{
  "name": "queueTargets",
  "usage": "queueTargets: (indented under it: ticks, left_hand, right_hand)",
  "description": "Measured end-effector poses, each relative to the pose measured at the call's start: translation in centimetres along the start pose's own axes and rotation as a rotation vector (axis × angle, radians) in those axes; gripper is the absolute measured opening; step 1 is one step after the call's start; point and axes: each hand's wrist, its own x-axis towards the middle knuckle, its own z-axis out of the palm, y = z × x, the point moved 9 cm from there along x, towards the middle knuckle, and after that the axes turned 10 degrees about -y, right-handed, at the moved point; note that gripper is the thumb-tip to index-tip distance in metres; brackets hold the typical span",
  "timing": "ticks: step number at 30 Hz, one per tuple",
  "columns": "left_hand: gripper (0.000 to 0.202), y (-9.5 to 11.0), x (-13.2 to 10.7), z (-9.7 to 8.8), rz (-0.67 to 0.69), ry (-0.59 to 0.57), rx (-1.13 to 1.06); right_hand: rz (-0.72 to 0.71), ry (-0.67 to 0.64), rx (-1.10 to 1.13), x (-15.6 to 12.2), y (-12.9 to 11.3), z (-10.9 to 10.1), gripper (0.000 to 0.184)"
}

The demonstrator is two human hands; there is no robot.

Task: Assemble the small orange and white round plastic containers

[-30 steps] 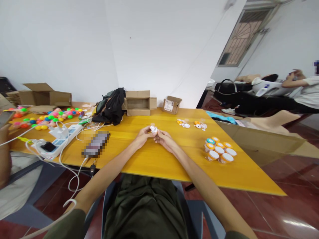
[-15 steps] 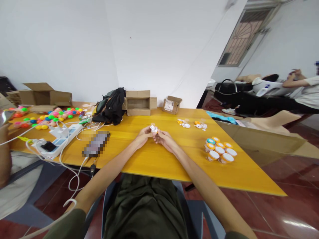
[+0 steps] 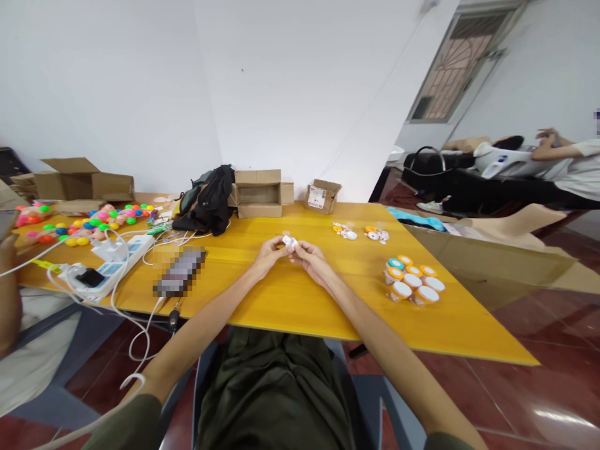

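Left hand and right hand: both pinched on one small white piece. On bench, right of grip: clustered round-topped tubs.

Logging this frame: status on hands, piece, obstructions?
Left hand and right hand holding small white piece. Dark device left, lidded containers right; neither touching hands.

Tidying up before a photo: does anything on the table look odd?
Mainly a colour mismatch: one teal-rimmed piece is grouped with the orange-rimmed pieces toward the right; nothing looks clearly spilled.
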Motion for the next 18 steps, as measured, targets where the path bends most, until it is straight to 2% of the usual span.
queueTargets:
  ticks: [6,13,18]
  left_hand:
    - [0.046,0.22,-0.01,0.3,-0.008,-0.023,-0.03]
    - [0.047,0.2,-0.28,0.76,-0.029,-0.048,-0.013]
    - [0.047,0.22,-0.22,1.01,-0.02,-0.074,-0.016]
  right_hand:
    - [0.069,-0.045,0.057,0.04,0.58,0.51,0.048]
    - [0.18,-0.044,0.027,-0.13,0.97,0.88,0.044]
    - [0.186,-0.019,-0.039,-0.15,0.92,0.64,0.051]
